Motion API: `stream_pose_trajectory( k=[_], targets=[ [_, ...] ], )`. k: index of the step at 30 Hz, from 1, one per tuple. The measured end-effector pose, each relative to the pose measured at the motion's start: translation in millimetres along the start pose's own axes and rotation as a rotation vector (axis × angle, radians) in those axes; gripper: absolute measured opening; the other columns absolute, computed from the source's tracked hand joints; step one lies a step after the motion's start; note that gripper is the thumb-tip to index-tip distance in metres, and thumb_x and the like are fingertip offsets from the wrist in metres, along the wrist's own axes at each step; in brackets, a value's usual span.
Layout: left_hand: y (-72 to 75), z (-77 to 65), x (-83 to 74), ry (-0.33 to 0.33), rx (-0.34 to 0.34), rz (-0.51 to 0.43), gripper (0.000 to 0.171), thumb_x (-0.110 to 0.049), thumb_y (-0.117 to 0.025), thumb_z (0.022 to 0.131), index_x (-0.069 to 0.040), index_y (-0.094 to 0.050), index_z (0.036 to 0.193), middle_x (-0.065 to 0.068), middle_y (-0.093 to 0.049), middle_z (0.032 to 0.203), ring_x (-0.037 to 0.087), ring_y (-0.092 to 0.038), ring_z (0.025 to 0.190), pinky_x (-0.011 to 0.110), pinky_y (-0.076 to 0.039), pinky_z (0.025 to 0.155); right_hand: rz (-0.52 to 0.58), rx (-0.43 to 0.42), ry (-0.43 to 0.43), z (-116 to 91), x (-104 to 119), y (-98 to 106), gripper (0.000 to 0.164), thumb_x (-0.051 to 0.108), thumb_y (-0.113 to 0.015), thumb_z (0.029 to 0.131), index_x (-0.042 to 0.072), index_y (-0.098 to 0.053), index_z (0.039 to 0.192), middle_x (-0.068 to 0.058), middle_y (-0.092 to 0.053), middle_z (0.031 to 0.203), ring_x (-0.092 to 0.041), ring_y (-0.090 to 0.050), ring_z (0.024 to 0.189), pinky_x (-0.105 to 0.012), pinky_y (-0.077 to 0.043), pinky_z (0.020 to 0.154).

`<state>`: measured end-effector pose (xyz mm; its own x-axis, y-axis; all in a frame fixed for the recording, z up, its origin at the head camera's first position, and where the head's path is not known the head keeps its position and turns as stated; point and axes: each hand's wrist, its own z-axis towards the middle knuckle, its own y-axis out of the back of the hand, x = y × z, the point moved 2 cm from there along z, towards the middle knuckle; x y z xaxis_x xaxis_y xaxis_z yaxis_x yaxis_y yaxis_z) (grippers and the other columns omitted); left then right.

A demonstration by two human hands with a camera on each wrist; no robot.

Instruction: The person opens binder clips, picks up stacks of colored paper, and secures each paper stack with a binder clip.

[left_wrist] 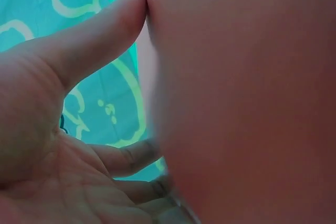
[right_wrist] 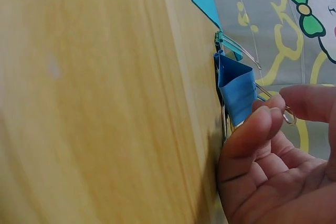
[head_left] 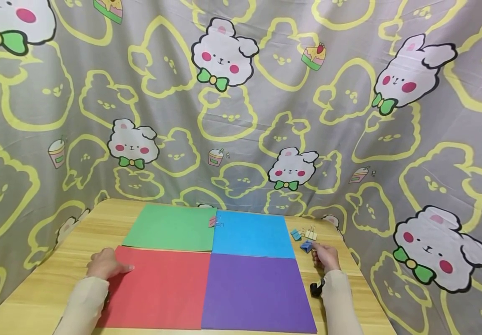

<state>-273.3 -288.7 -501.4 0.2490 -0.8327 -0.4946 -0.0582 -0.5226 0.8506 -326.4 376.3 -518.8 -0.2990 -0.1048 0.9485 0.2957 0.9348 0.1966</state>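
Note:
My left hand (head_left: 103, 265) rests at the left edge of a red sheet (head_left: 161, 291), its thumb stretched across the paper. In the left wrist view, thumb and fingers stand well apart; the red sheet (left_wrist: 247, 103) hides some fingertips. My right hand (head_left: 326, 257) pinches a wire handle of a blue binder clip (head_left: 306, 246) between thumb and index finger. The clip (right_wrist: 238, 85) is at the tabletop in the right wrist view. Just beyond it are a teal binder clip (head_left: 296, 235) and a pale yellow binder clip (head_left: 311, 234).
Green (head_left: 171, 228), blue (head_left: 252, 234) and purple (head_left: 257, 293) sheets adjoin the red one on the wooden table (head_left: 52, 284). A pink binder clip (head_left: 212, 221) sits where green meets blue. Behind the table hangs a patterned curtain (head_left: 241, 107).

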Motion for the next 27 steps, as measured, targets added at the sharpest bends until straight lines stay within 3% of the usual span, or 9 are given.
stream_pose_trajectory(
  k=[10,14,19,21,25,27],
  targets=[
    [0.8,2.5,6.2,-0.009,0.04,-0.025,0.098,-0.048,-0.088,0.078,0.029,-0.045,0.121,0.044,-0.049,0.108,0.051,-0.052,0.099,0.063,-0.052,0.086,0.005,0.003,0.001,-2.2,0.2,1.0,0.034,0.024,-0.057,0.106,-0.008,-0.06,0.115,0.0,-0.062,0.07,-0.007,-0.052,0.058,-0.022,-0.049,0.053],
    [2.4,3.5,7.9,-0.03,0.051,-0.03,0.1,-0.049,-0.088,0.077,0.029,-0.045,0.122,0.042,-0.054,0.109,0.046,-0.057,0.094,0.059,-0.055,0.085,0.002,0.008,-0.003,-3.0,0.1,1.1,0.034,0.024,-0.056,0.106,-0.008,-0.058,0.115,0.0,-0.062,0.071,-0.008,-0.054,0.06,-0.023,-0.05,0.055],
    [4.5,4.5,12.4,-0.058,0.064,-0.013,0.086,-0.052,-0.086,0.078,0.021,-0.055,0.113,0.03,-0.063,0.098,0.036,-0.058,0.085,0.05,-0.055,0.074,0.013,0.013,0.002,-4.0,2.2,1.2,0.03,0.023,-0.057,0.106,-0.007,-0.058,0.11,0.0,-0.062,0.071,-0.008,-0.054,0.059,-0.023,-0.051,0.055],
    [6.0,5.2,15.5,-0.069,0.077,-0.023,0.075,-0.049,-0.084,0.08,0.017,-0.058,0.104,0.023,-0.059,0.089,0.032,-0.055,0.081,0.044,-0.052,0.07,0.02,0.015,0.004,-4.3,3.5,1.1,0.028,0.022,-0.057,0.106,-0.006,-0.059,0.107,0.0,-0.062,0.071,-0.008,-0.054,0.059,-0.023,-0.051,0.054],
    [10.4,7.4,23.1,-0.077,0.125,-0.137,0.044,-0.036,-0.077,0.088,0.005,-0.061,0.089,0.009,-0.051,0.079,0.024,-0.05,0.078,0.034,-0.044,0.065,0.043,0.006,0.006,-4.8,6.4,0.5,0.026,0.021,-0.06,0.105,-0.005,-0.062,0.105,0.002,-0.063,0.069,-0.007,-0.054,0.058,-0.021,-0.051,0.054],
    [12.3,9.3,28.6,-0.067,0.155,-0.236,0.031,-0.026,-0.074,0.09,0.0,-0.059,0.082,0.004,-0.048,0.073,0.02,-0.048,0.073,0.031,-0.043,0.064,0.054,0.011,0.011,-5.1,7.1,0.3,0.027,0.02,-0.06,0.105,-0.006,-0.064,0.106,0.002,-0.063,0.068,-0.006,-0.055,0.059,-0.021,-0.051,0.054]
  ],
)
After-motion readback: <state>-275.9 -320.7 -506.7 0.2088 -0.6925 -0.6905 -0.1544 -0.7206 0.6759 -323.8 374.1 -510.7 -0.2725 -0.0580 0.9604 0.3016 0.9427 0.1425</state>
